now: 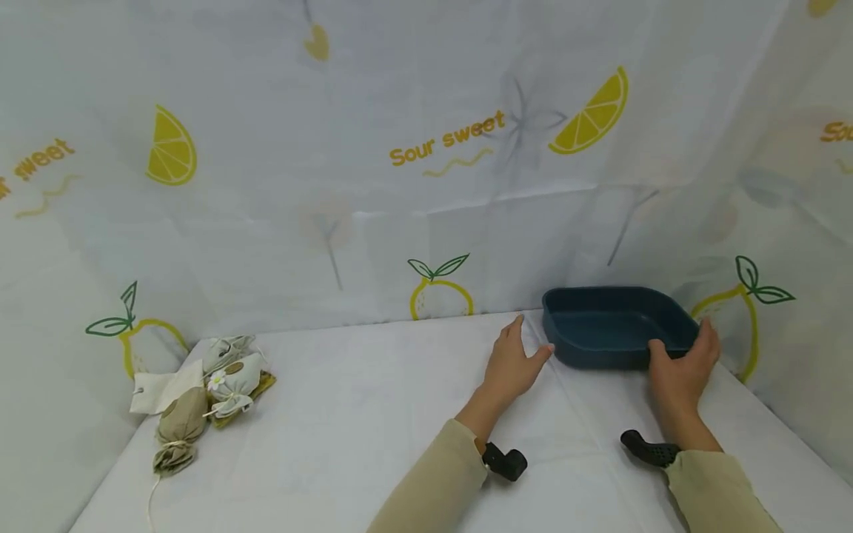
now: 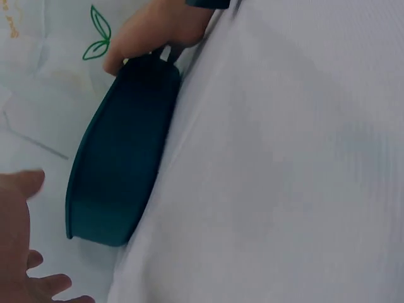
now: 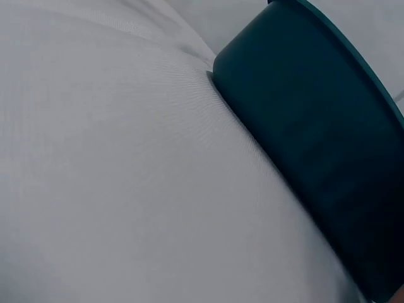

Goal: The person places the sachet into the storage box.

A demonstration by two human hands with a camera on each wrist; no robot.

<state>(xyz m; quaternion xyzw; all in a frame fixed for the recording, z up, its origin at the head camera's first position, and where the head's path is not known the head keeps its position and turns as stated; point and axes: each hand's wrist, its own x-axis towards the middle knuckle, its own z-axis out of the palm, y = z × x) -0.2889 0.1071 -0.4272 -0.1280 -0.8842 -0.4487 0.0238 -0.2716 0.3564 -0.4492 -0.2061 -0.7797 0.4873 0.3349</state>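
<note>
A dark teal plastic basin [image 1: 609, 359] with rounded corners rests at the back right of the table, against the wall cloth. My right hand [image 1: 683, 370] grips its near right corner, the thumb at the front rim and the fingers round the outer side. In the left wrist view the right hand [image 2: 167, 25] shows at the basin's far end. My left hand [image 1: 513, 363] hovers just left of the basin, thumb and fingers spread, holding nothing. The left wrist view has the left hand [image 2: 16, 246] apart from the basin wall. In the right wrist view the basin [image 3: 309, 139] fills the right side.
A pile of small cloth pouches lies at the left of the table: a brown tied pouch [image 1: 183, 422], a pale pouch with a flower [image 1: 236, 377] and a cream flat one [image 1: 166, 389]. White cloth printed with lemons [image 1: 440, 296] hangs behind the white-covered table [image 1: 320, 429].
</note>
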